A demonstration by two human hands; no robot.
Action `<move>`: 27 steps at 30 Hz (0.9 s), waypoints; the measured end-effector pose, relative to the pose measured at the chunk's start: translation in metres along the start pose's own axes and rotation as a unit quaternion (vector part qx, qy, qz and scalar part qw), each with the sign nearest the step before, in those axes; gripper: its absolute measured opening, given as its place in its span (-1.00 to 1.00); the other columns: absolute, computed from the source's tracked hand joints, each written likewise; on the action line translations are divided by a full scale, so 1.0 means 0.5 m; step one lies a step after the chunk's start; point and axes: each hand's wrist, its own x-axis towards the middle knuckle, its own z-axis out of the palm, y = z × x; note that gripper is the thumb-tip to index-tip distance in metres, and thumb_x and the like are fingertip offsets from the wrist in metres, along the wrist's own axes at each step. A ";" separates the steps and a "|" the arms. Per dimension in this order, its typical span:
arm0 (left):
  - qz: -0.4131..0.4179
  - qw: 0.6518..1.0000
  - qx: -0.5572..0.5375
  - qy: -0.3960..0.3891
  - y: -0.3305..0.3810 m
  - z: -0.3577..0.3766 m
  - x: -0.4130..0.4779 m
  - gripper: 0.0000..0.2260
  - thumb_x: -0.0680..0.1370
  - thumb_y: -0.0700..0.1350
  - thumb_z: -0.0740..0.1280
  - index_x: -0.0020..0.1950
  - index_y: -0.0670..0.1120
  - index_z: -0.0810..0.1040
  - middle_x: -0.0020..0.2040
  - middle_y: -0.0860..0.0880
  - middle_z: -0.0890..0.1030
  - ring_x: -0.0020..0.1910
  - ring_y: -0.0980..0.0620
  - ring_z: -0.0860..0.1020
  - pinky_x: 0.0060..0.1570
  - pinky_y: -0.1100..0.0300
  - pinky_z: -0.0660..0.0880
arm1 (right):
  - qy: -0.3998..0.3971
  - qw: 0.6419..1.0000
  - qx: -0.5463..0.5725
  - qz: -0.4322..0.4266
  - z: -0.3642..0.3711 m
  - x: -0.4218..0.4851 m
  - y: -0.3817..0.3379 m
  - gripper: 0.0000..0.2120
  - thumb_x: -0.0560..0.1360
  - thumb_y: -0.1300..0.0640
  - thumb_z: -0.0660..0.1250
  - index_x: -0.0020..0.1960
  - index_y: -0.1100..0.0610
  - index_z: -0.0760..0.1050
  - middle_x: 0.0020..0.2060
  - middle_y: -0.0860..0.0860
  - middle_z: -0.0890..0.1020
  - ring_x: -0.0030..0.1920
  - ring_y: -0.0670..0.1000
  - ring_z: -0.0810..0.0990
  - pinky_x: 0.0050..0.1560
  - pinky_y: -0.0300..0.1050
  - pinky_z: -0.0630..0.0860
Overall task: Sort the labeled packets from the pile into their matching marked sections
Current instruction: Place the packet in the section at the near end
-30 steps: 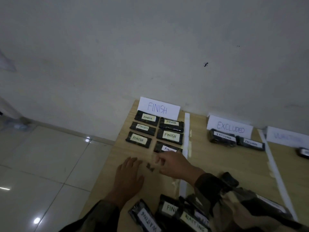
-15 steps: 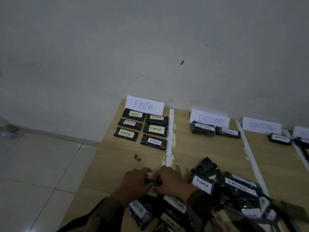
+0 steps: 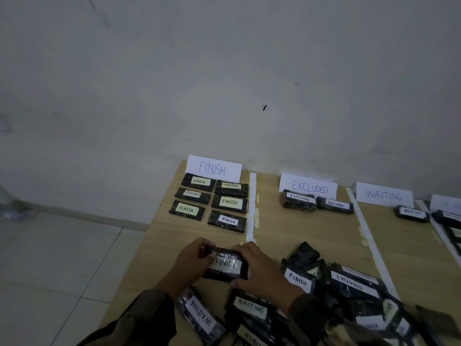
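Note:
A dark packet labeled FINISH [image 3: 225, 264] is held between both hands just above the wooden table [image 3: 287, 233]. My left hand [image 3: 192, 263] grips its left end and my right hand [image 3: 259, 268] grips its right end. Beyond it, the FINISH sign [image 3: 213, 168] stands over several FINISH packets [image 3: 229, 202] in two columns. The pile [image 3: 344, 293] of labeled packets lies at the near right, with FINISH, EXCLUDED and WAITING labels showing. The EXCLUDED sign [image 3: 308, 188] has two packets [image 3: 299, 199] before it. By the WAITING sign [image 3: 384, 195] lies one packet [image 3: 411, 213].
White tape strips [image 3: 251, 206] divide the table into sections. A grey wall [image 3: 224, 83] rises behind the signs. The table's left edge drops to a tiled floor [image 3: 62, 258]. More packets [image 3: 449, 221] sit in a further section at the far right edge.
Both hands drew back from the FINISH section to the pile, then lifted a FINISH packet from it. The view swung right, showing the WAITING section.

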 end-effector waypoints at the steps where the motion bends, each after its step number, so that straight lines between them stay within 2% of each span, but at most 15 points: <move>1: -0.006 1.000 -0.006 0.004 0.000 -0.006 0.000 -0.85 0.50 -0.20 0.35 -0.09 0.05 0.48 -0.11 0.01 0.61 -0.13 0.13 0.58 -0.24 0.33 0.49 | 0.005 1.000 -0.017 -0.014 -0.001 0.003 -0.007 -0.27 0.36 -0.07 0.44 0.44 0.00 0.21 0.24 -0.06 0.34 0.17 -0.03 0.42 0.05 -0.22 0.40; 4: -0.024 0.999 -0.027 0.018 -0.006 -0.026 0.002 -0.89 0.52 -0.21 0.32 -0.05 0.01 0.48 -0.09 -0.05 0.61 -0.15 0.11 0.59 -0.28 0.34 0.51 | 0.018 0.995 -0.088 -0.054 0.007 0.024 -0.021 -0.23 0.32 -0.12 0.40 0.45 0.02 0.20 0.23 -0.04 0.37 0.19 -0.03 0.36 0.10 -0.19 0.33; 7: -0.042 0.998 -0.031 0.028 -0.025 -0.055 0.000 -0.91 0.53 -0.18 0.32 -0.01 -0.01 0.48 -0.08 -0.07 0.61 -0.13 0.07 0.59 -0.19 0.24 0.57 | 0.019 0.988 -0.128 -0.079 0.022 0.057 -0.037 -0.24 0.32 -0.16 0.37 0.45 0.03 0.22 0.21 -0.02 0.41 0.19 0.00 0.35 0.11 -0.14 0.26; 10: -0.057 0.997 -0.009 0.059 -0.047 -0.085 -0.001 -0.77 0.54 -0.12 0.32 0.18 -0.03 0.46 -0.06 -0.03 0.61 -0.08 0.06 0.59 -0.10 0.17 0.57 | 0.026 0.987 -0.137 -0.083 0.043 0.095 -0.054 -0.27 0.32 -0.16 0.35 0.42 0.06 0.27 0.18 0.01 0.45 0.17 0.06 0.38 0.10 -0.06 0.27; 13: -0.028 0.989 0.103 0.100 -0.077 -0.114 -0.004 -0.61 0.54 -0.06 0.31 0.35 -0.05 0.37 0.14 -0.01 0.55 0.13 0.03 0.50 0.10 0.20 0.42 | 0.026 0.990 -0.123 -0.062 0.065 0.138 -0.069 -0.30 0.35 -0.16 0.35 0.41 0.06 0.27 0.21 0.03 0.43 0.22 0.08 0.38 0.19 -0.03 0.29; 15: 0.000 0.977 0.178 0.116 -0.096 -0.133 -0.012 -0.56 0.53 0.00 0.28 0.37 -0.09 0.37 0.23 -0.04 0.51 0.23 -0.03 0.46 0.17 0.16 0.36 | 0.020 0.991 -0.122 -0.046 0.075 0.167 -0.078 -0.29 0.38 -0.17 0.35 0.43 0.06 0.24 0.25 0.03 0.40 0.25 0.08 0.36 0.25 -0.04 0.29; 18: 0.023 0.961 0.252 0.114 -0.135 -0.155 -0.018 -0.51 0.41 0.02 0.27 0.30 -0.13 0.46 0.21 -0.11 0.55 0.19 -0.12 0.52 0.12 0.03 0.45 | 0.012 0.991 -0.131 -0.026 0.081 0.207 -0.093 -0.24 0.40 -0.20 0.37 0.46 0.09 0.20 0.27 0.05 0.34 0.23 0.07 0.36 0.27 -0.09 0.34; 20: 0.032 0.951 0.288 0.111 -0.151 -0.162 -0.017 -0.52 0.40 0.01 0.31 0.29 -0.12 0.47 0.23 -0.12 0.54 0.20 -0.13 0.52 0.09 -0.02 0.48 | 0.006 0.990 -0.143 -0.021 0.086 0.232 -0.103 -0.23 0.41 -0.20 0.38 0.47 0.11 0.18 0.28 0.05 0.31 0.23 0.07 0.37 0.27 -0.08 0.36; 23: 0.012 0.937 0.339 0.083 -0.153 -0.164 -0.017 -0.50 0.53 0.02 0.25 0.45 -0.04 0.26 0.45 -0.03 0.28 0.43 -0.02 0.25 0.33 0.04 0.28 | 0.003 0.987 -0.161 -0.016 0.094 0.266 -0.115 -0.23 0.43 -0.19 0.37 0.48 0.11 0.15 0.31 0.06 0.29 0.25 0.09 0.35 0.29 -0.05 0.33; 25: 0.004 0.930 0.364 0.059 -0.163 -0.164 -0.012 -0.47 0.56 0.05 0.18 0.49 0.01 0.12 0.51 0.03 0.13 0.48 0.05 0.10 0.42 0.11 0.15 | 0.003 0.985 -0.169 -0.015 0.100 0.284 -0.121 -0.23 0.45 -0.19 0.35 0.49 0.12 0.13 0.34 0.07 0.29 0.29 0.09 0.32 0.31 -0.03 0.28; 27: 0.008 0.926 0.374 0.046 -0.169 -0.163 -0.011 -0.47 0.57 0.07 0.15 0.50 0.02 0.08 0.52 0.04 0.09 0.49 0.06 0.06 0.44 0.13 0.11 | 0.000 0.984 -0.177 -0.013 0.105 0.298 -0.126 -0.24 0.47 -0.18 0.32 0.50 0.12 0.11 0.36 0.08 0.28 0.33 0.10 0.28 0.33 -0.01 0.25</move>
